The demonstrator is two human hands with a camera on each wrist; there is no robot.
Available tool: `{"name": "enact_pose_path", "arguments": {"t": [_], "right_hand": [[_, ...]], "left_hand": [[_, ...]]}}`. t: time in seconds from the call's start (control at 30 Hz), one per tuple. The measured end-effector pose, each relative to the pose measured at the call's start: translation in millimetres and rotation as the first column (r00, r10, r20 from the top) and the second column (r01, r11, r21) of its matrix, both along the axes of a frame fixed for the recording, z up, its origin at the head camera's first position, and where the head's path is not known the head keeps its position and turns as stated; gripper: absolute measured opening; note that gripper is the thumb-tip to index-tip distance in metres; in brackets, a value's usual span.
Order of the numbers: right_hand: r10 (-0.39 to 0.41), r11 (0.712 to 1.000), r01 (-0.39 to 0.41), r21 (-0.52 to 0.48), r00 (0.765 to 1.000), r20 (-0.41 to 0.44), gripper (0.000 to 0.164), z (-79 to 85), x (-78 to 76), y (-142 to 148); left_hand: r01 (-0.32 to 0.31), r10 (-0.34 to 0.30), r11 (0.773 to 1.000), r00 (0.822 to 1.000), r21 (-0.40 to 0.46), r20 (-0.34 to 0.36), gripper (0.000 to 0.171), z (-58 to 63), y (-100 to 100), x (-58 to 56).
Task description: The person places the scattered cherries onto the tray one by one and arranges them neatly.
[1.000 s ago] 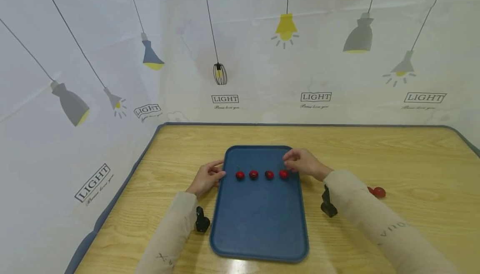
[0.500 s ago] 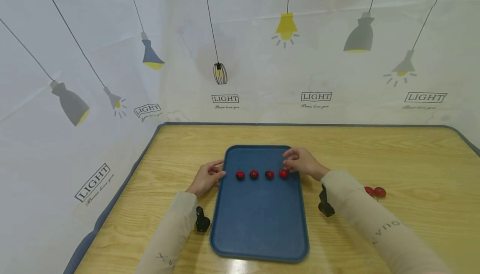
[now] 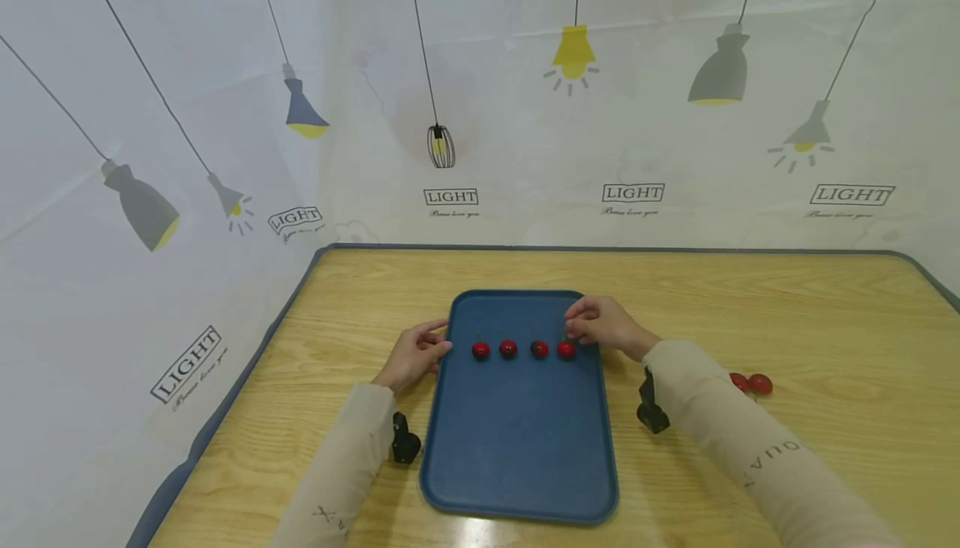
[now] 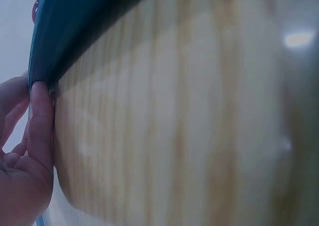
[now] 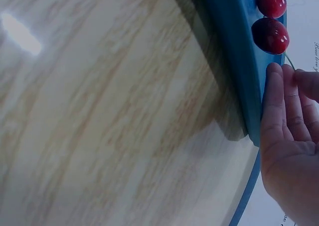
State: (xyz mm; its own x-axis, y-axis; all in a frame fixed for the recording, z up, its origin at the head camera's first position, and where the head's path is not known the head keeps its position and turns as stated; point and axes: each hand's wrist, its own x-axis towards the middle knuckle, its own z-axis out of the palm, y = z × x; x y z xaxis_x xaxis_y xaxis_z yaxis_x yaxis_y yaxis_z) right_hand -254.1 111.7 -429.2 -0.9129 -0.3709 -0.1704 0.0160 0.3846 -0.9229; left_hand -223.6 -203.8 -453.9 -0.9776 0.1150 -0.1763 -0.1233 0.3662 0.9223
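Note:
A blue rectangular tray (image 3: 517, 440) lies on the wooden table, with several dark red cherries in a row across its far half. My left hand (image 3: 411, 358) grips the tray's left rim, its fingertips on either side of the edge in the left wrist view. At the tray's right side, my right hand (image 3: 606, 327) pinches the thin green stem of the rightmost cherry (image 3: 566, 350). That cherry (image 5: 270, 36) hangs from or rests at the stem just past the fingertips in the right wrist view; whether it touches the tray I cannot tell.
Two more red cherries (image 3: 761, 384) lie on the table (image 3: 825, 323) to the right, beside the right sleeve, which partly covers one. White cloth walls (image 3: 525, 115) printed with lamps stand behind and to the left of the table. Each wrist carries a black camera (image 3: 652, 406).
The rightmost cherry has shifted very slightly left. My right forearm has moved a little left, uncovering more of the loose cherries. The left hand and the tray have stayed put.

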Motion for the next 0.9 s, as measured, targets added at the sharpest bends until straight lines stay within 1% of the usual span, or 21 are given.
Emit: {"name": "enact_pose_path", "arguments": {"t": [0.33, 0.6, 0.7, 0.8, 0.9], "right_hand": [[-0.003, 1.0, 0.003, -0.009, 1.0, 0.021, 0.022, -0.6, -2.6, 1], [-0.063, 0.998, 0.065, -0.013, 0.995, 0.083, 0.021, 0.8, -4.1, -6], [-0.074, 0.997, 0.076, -0.017, 0.992, 0.099, 0.021, 0.2, -5.2, -8], [-0.106, 0.994, 0.107, -0.005, 0.986, 0.129, 0.019, 0.2, -6.3, -10], [-0.12, 0.993, 0.118, 0.021, 0.981, 0.151, 0.017, 0.9, -7.0, -11]], "left_hand": [[-0.002, 0.002, 1.0, 1.0, -0.005, 0.003, 0.046, -0.2, 0, -0.4], [0.008, -0.008, 1.0, 1.0, -0.003, -0.005, 0.046, -1.0, -1, -0.3], [0.01, -0.01, 1.0, 1.0, 0.003, -0.006, 0.046, -1.7, -1, -0.5], [0.012, -0.012, 1.0, 1.0, 0.007, -0.006, 0.046, -2.2, -1, -1.0], [0.014, -0.014, 1.0, 1.0, 0.013, 0.002, 0.046, -2.1, -2, -1.5]]}}
